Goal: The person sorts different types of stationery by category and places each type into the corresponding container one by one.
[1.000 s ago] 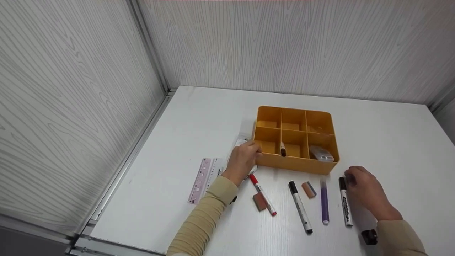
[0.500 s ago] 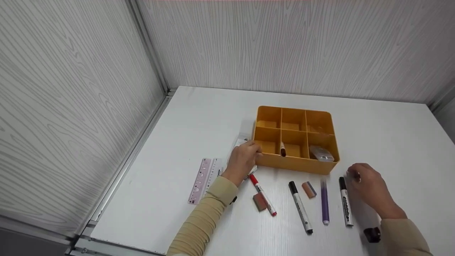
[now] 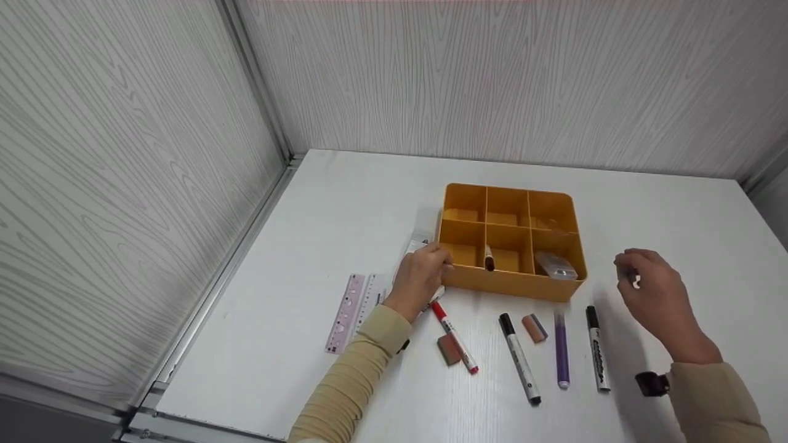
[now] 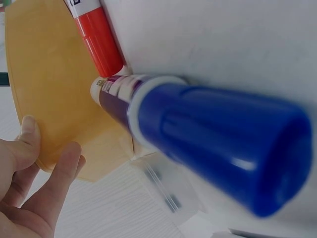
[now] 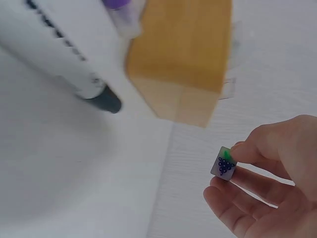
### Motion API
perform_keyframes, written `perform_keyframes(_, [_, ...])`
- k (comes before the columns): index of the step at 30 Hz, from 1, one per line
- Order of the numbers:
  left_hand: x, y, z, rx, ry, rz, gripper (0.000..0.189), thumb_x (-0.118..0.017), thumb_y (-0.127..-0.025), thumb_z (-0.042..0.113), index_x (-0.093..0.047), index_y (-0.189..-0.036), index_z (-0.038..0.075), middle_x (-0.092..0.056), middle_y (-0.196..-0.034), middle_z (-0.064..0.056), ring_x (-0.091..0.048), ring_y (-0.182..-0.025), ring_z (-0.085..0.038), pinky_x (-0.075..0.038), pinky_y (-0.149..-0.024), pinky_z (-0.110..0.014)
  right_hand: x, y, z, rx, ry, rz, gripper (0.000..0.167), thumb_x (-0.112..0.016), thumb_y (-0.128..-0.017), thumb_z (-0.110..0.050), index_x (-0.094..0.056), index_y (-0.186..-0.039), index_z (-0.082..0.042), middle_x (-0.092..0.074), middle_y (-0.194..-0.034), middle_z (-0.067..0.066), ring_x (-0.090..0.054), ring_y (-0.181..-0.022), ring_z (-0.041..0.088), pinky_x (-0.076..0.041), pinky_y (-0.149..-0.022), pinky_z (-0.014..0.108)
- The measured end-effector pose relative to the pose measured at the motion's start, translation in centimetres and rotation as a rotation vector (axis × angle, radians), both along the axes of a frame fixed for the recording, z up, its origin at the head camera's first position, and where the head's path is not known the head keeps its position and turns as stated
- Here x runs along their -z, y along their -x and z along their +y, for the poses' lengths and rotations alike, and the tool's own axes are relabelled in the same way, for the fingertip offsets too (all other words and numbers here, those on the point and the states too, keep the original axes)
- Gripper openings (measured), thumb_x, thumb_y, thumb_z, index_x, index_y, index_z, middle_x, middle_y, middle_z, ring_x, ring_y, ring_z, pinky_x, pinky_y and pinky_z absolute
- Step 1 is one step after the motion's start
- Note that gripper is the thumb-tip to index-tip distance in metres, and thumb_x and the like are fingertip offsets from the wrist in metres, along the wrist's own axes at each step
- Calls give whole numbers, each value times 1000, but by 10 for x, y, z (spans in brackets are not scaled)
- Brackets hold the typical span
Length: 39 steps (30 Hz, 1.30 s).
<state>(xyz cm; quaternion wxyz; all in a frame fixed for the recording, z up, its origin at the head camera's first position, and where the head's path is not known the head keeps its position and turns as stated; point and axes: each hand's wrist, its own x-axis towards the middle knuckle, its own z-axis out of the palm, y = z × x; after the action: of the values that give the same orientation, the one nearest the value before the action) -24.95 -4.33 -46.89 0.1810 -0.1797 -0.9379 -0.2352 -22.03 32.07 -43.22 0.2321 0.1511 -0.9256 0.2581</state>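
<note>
A small grape-printed block (image 5: 224,163) pinched in the right hand (image 5: 275,171).
Thumb and fingertips close on the block, raised over the table (image 3: 695,227). Left of that hand stands the box (image 3: 511,287); the left hand (image 3: 420,274) grips its near left corner, fingers bent at the rim. Below and left of the right hand lie a black-capped marker (image 3: 598,351), then a purple pen (image 3: 562,357). A pink ruler (image 3: 346,315) lies left of the left hand.

A pink ruler (image 3: 346,315) and a red-capped marker (image 3: 454,337) lie on the white table (image 3: 345,209). Farther right, a purple pen (image 3: 562,354) lies between two black-capped markers (image 3: 520,359). A wood-grain panel (image 3: 511,80) stands behind.
</note>
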Motion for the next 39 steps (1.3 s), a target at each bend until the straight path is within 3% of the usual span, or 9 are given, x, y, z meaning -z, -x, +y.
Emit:
perform_keyframes(8, [0, 1, -1, 16, 9, 36, 7, -69, -91, 19, -71, -92, 13, -70, -93, 1, -67, -80, -12, -57, -77, -21, -35, 7, -38, -109, -15, 123, 27, -64, -79, 19, -66, -104, 8, -62, -117, 24, -64, -87, 29, -28, -78, -6])
perform_keyframes(11, [0, 1, -2, 14, 20, 36, 10, -69, -91, 22, -71, -92, 12, -70, -93, 1, -68, -81, -13, -57, -77, -23, -44, 11, -56, -168, -32, 151, 24, -64, -80, 19, -66, -102, 8, -62, -118, 23, -65, -92, 31, -35, -78, -3])
perform_keyframes(14, [-1, 0, -2, 7, 25, 18, 10, -67, -92, 22, -71, -93, 13, -70, -93, 1, -67, -81, -12, -57, -77, -22, -52, 13, -70, -206, -61, 151, 23, -64, -81, 18, -66, -101, 7, -61, -119, 23, -65, -99, 34, -52, -81, 15])
perform_keyframes(17, [-2, 0, -1, 8, 19, 12, 9, -68, -92, 21, -71, -94, 13, -70, -94, 1, -67, -81, -12, -57, -78, -21, -57, 15, -83, -234, -80, 129, 24, -64, -81, 18, -65, -103, 8, -60, -121, 24, -63, -106, 38, -58, -82, 43])
perform_keyframes(20, [-2, 0, 0, 7, 15, 4, 7, -68, -93, 19, -71, -95, 13, -70, -95, 1, -67, -81, -12, -57, -80, -20, -58, 15, -96, -269, -80, 87, 29, -67, -80, 18, -65, -107, 9, -58, -124, 25, -59, -112, 42, -56, -85, 51])
perform_keyframes(23, [-2, -1, 0, 4, 15, -10, 7, -67, -93, 18, -71, -96, 13, -70, -95, 1, -66, -80, -11, -56, -81, -20, -55, 17, -108, -303, -91, 58, 28, -66, -81, 17, -65, -108, 9, -58, -126, 26, -58, -113, 43, -56, -86, 51])
perform_keyframes(34, [-2, 1, -2, -1, -6, -1, 7, -66, -94, 14, -72, -97, 12, -72, -100, 1, -71, -88, -13, -57, -85, -23, -48, 28, -157, -391, -167, -45, 21, -64, -90, 6, -65, -111, 7, -60, -126, 23, -64, -109, 35, -56, -91, 45])
perform_keyframes(39, [-1, 0, -2, 11, -10, -12, 7, -67, -93, 11, -72, -98, 12, -70, -100, 1, -70, -90, -13, -57, -86, -23, -39, 31, -173, -393, -205, -35, 20, -65, -90, 5, -67, -110, 6, -62, -124, 22, -66, -108, 34, -57, -90, 43])
